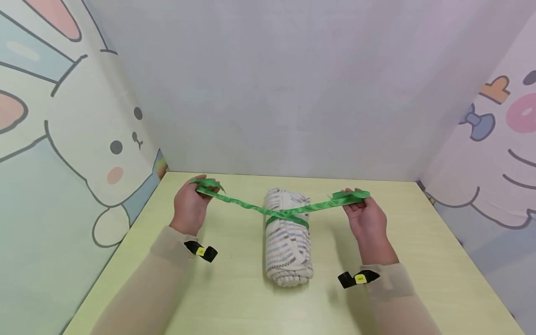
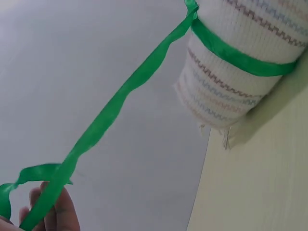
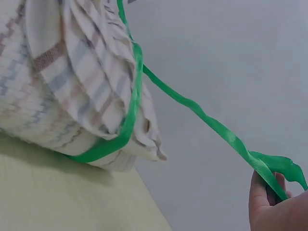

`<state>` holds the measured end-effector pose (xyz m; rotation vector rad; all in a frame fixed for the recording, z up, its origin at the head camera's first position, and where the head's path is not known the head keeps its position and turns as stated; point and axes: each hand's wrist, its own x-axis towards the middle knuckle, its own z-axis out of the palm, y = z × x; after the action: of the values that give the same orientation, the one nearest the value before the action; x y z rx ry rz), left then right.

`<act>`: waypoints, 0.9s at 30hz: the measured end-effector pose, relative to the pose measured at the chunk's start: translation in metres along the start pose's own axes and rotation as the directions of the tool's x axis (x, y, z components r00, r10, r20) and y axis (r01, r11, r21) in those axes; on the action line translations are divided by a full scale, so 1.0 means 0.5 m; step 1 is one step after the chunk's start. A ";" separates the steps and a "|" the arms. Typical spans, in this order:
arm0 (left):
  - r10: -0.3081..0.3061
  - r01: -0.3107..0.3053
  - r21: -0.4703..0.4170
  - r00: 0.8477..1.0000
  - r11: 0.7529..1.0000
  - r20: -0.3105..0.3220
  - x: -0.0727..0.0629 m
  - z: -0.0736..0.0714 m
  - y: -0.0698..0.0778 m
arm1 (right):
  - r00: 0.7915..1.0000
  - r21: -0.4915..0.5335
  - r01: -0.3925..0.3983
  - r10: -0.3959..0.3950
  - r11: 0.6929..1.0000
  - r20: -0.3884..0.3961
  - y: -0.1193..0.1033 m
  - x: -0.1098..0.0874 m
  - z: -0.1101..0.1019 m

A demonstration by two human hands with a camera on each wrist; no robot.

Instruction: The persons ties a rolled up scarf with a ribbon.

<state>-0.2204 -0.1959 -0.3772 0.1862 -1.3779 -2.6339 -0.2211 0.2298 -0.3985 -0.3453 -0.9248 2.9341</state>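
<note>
A rolled towel (image 1: 289, 251), white with coloured stripes and patterns, lies lengthwise in the middle of the table. Around it runs a green ribbon (image 1: 247, 205), whose two ends cross on top of the roll and stretch out to both sides. To the left of the towel, my left hand (image 1: 190, 207) grips one ribbon end, and a loose tail hangs over the fingers. On the other side my right hand (image 1: 366, 223) holds the opposite end, its tail draped over the fingers. The left wrist view shows the ribbon band (image 2: 236, 57) snug against the towel.
The pale yellow tabletop (image 1: 234, 298) extends under both arms. A plain light curtain (image 1: 289, 93) stands behind its far edge. Cartoon-printed panels flank the table, with a rabbit (image 1: 100, 121) on the left one. A black wrist strap (image 1: 201, 250) sits on each sleeve.
</note>
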 end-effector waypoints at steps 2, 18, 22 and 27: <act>-0.003 0.003 -0.030 1.000 1.000 -0.007 0.002 -0.010 0.007 | 1.000 0.028 0.011 -0.011 1.000 0.022 -0.008 0.001 -0.005; -0.108 0.094 -0.132 0.989 0.987 -0.102 0.002 -0.111 0.008 | 0.993 0.216 -0.068 0.088 0.974 -0.084 -0.043 0.016 -0.077; -0.154 0.130 -0.150 0.975 0.980 -0.160 0.001 -0.134 -0.008 | 0.987 0.196 -0.082 0.107 0.977 -0.121 -0.042 0.019 -0.095; -0.194 0.147 -0.210 0.955 0.967 -0.223 0.002 -0.165 -0.028 | 0.979 0.198 -0.075 0.110 0.977 -0.172 -0.040 0.027 -0.118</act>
<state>-0.2071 -0.2546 -0.4356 0.6048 -1.0667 -2.7483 -0.2212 0.2807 -0.4367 -0.6498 -0.6145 2.9774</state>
